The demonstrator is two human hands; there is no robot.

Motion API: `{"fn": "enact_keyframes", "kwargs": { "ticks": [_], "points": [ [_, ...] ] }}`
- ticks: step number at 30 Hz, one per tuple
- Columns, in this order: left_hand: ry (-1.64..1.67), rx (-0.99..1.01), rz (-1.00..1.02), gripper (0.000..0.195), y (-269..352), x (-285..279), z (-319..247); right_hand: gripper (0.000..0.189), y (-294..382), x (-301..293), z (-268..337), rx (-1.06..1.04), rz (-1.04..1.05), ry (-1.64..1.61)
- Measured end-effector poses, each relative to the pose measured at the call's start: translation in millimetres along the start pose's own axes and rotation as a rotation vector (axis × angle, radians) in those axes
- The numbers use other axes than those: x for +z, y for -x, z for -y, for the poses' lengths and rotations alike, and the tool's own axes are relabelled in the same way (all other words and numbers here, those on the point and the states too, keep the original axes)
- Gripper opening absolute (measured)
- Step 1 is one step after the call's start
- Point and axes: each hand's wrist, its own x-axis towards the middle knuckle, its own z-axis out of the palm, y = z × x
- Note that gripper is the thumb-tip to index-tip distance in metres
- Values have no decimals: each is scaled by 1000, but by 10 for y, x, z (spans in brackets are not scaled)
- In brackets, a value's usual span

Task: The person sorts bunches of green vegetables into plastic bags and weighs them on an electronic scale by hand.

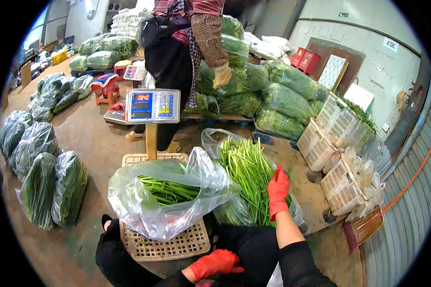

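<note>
My right hand, in a red glove, lies against the right side of a pile of long green vegetable stems in a clear plastic bag. Its fingers point away from me; whether they grip the bag or stems is unclear. Low over my lap is my left hand, also red-gloved, fingers partly curled and nothing visible in it. In front of it, another clear plastic bag, partly open, holds cut green stems. That bag lies on a beige plastic crate, beneath a digital scale's lit display.
A person stands beyond the scale, one gloved hand hanging. Bagged greens stand on the floor at left. Large bagged vegetables are stacked behind. White crates and a dustpan lie at right, by a corrugated wall.
</note>
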Motion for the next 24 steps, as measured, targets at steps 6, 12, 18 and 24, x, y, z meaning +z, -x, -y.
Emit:
{"fn": "enact_keyframes", "kwargs": {
  "ticks": [6, 12, 18, 24],
  "points": [
    [-62, -6, 51, 52, -136, 94, 4, 43, 412, 80, -343, -102, 672, 317],
    [-27, -146, 140, 49, 31, 156, 140, 47, -783, -186, 444, 260, 281, 78],
    [-75, -16, 240, 38, -96, 469, 327, 21, -2670, -1350, 147, 3, 37, 426],
    [-67, -16, 196, 38, -114, 597, 430, 21, -1651, -727, 142, -50, 282, 542]
  ]
}}
